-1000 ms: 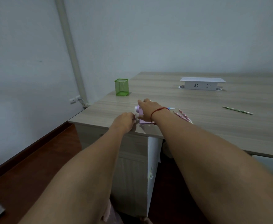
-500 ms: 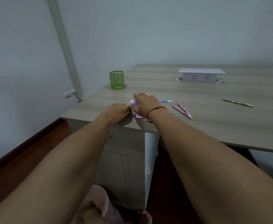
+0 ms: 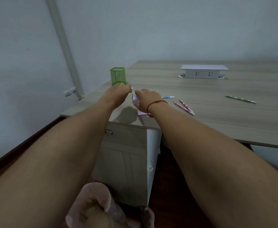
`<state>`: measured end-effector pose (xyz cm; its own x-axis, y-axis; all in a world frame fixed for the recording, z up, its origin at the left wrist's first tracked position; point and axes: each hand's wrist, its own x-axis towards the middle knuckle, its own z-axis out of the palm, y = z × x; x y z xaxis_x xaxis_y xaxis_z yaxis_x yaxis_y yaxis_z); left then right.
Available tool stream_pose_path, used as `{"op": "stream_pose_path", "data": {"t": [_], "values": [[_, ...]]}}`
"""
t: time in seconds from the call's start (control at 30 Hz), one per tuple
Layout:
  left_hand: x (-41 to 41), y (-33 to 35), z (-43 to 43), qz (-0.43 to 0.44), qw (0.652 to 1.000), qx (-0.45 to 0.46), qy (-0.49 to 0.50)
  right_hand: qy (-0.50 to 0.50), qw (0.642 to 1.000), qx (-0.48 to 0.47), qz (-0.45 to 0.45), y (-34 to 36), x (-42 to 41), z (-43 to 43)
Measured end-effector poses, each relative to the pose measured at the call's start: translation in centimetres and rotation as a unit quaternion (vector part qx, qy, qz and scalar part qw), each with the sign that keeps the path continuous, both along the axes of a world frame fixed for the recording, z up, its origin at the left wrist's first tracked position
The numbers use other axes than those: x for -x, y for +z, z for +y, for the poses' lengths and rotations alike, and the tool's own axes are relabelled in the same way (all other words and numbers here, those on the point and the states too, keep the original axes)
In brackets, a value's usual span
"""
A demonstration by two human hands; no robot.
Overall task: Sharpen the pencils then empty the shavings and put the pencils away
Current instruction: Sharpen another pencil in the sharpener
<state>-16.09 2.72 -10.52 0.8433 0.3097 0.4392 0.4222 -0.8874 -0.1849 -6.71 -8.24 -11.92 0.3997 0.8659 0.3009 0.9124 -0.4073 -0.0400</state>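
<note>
- Desk [image 3: 200,122]: light wood-grain top, near-left corner toward the camera, drawer cabinet [image 3: 123,155] under that corner with a metal pull on the top drawer.
- Room: plain pale walls meeting in a corner at far left, a white pipe [image 3: 64,46] running down it, dark red-brown floor with a dark skirting strip.
- Sharpener [image 3: 135,100] — small pink/purple crank type — sits near the desk's near-left edge, mostly hidden by the hands; pink base shows below the right wrist.
- Right hand [image 3: 146,99]: closed over the sharpener body from the right, red string on the wrist.
- Left hand [image 3: 118,92]: fingers pinched shut on the white crank handle [image 3: 132,94] at the sharpener's left side.
- Blue pencil [image 3: 167,97] pokes out to the right from behind the right hand, lined up with the sharpener.
- Two pink patterned pencils [image 3: 185,106] lie side by side just right of that hand; green pencil [image 3: 241,99] well apart, far right.
- Green mesh pencil cup [image 3: 117,76] upright, just beyond the left hand at the desk's left edge.
- White socket box [image 3: 204,72] at far centre of the desk.
- Pink bin bag [image 3: 93,199] on the floor at near bottom.
</note>
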Motion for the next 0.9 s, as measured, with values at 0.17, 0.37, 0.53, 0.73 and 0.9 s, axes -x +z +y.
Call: {"op": "stream_pose_path", "data": {"t": [0.17, 0.37, 0.53, 0.73, 0.9], "values": [[1.1, 0.1, -1.7, -0.032, 0.999, 0.01, -0.01, -0.006, 1.0, 0.001, -0.008, 0.4, 0.0, -0.2], [4.0, -2.8, -4.7, -0.018, 0.998, 0.044, -0.038, -0.016, 1.0, 0.008, -0.006, 0.6, 0.4, -0.1], [3.9, -3.8, -5.1, -0.001, 0.997, 0.077, -0.03, -0.003, 1.0, 0.02, -0.011, 0.5, 0.0, 0.0], [3.4, -3.5, -4.3, 0.057, 0.998, 0.035, 0.001, 0.008, 1.0, 0.028, -0.008, 0.8, -0.2, 0.1], [1.8, -4.3, -3.7, 0.129, 0.99, 0.025, 0.046, 0.024, 0.999, 0.032, -0.012, 0.8, -0.6, -0.1]]}}
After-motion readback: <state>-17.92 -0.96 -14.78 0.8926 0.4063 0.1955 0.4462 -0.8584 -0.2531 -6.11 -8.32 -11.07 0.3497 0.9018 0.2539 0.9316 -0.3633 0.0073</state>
